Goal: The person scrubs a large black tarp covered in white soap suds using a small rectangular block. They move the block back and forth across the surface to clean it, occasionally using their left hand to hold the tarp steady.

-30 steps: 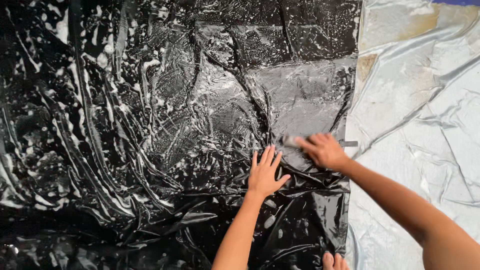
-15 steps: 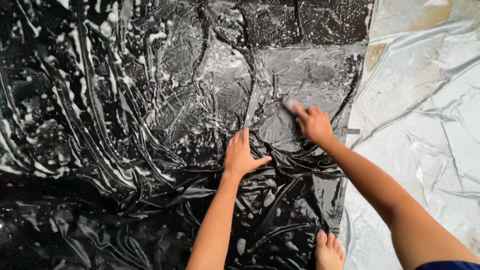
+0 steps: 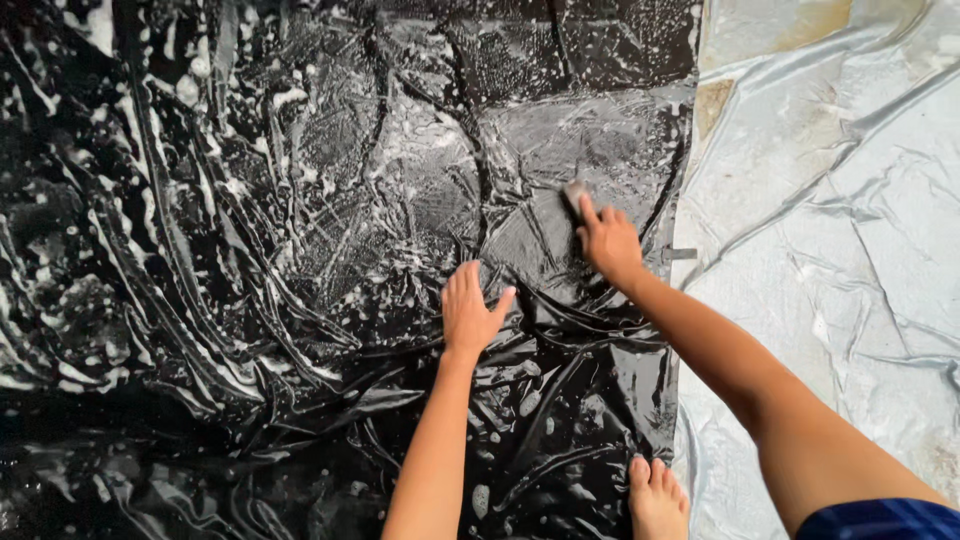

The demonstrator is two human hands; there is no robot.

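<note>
Black plastic sheet (image 3: pixel 300 300): spread flat on floor, wet, soapy, heavily creased. Left hand (image 3: pixel 472 318): open, fingers spread, pressed flat on sheet. Right hand (image 3: pixel 608 243): closed on small scrub pad (image 3: pixel 574 191), just beyond left hand, near sheet's right edge. Bare foot (image 3: pixel 657 497) on sheet, nearer than left hand. Probable hazards: slipping on suds; sheet bunching under pad where unpinned.

A pale grey, crinkled plastic sheet (image 3: pixel 830 230) covers the ground on the right side, wet and creased in long folds. Patches of tan stone floor (image 3: pixel 712 105) show through it near the top. Even daylight glints off the wet surfaces.
</note>
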